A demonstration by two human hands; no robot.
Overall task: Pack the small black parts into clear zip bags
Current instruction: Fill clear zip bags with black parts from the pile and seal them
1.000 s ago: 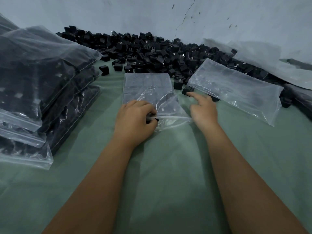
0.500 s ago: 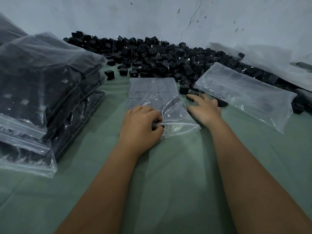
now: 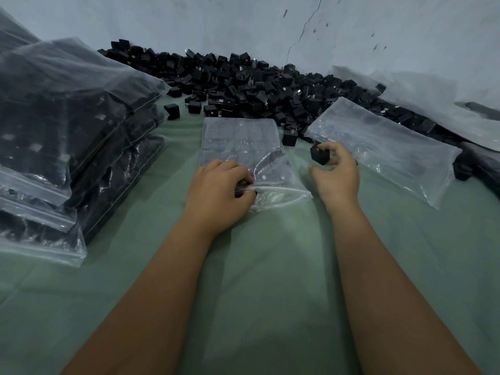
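Black part (image 3: 319, 155) pinched between right hand (image 3: 336, 173) thumb and fingertips (image 3: 333, 152), lifted just off the green cloth (image 3: 270, 280), right of the bag mouth and just in front of the empty bag's near corner. Left hand (image 3: 217, 194) fingers curled, gripping the near-left edge of the center zip bag (image 3: 240, 147) at its open mouth; a dark part sits under those fingers at the mouth, can't tell whether it's inside the bag or not. Center bag lies flat on the cloth, mouth toward the person, rows of black parts visible through the film at the far end. Empty clear zip bag (image 3: 384, 150) lies to the right, angled, its far edge resting on the loose pile of black parts (image 3: 243, 85), which runs along the wall (image 3: 243, 23). A few stray parts sit on the cloth between pile and center bag. Stack of filled zip bags (image 3: 62, 136) at left, tilted, zip strips facing the person. More clear bags (image 3: 433, 101) far right over the pile. No readable labels, brands or writing anywhere; the small pale marks on parts are too small to read
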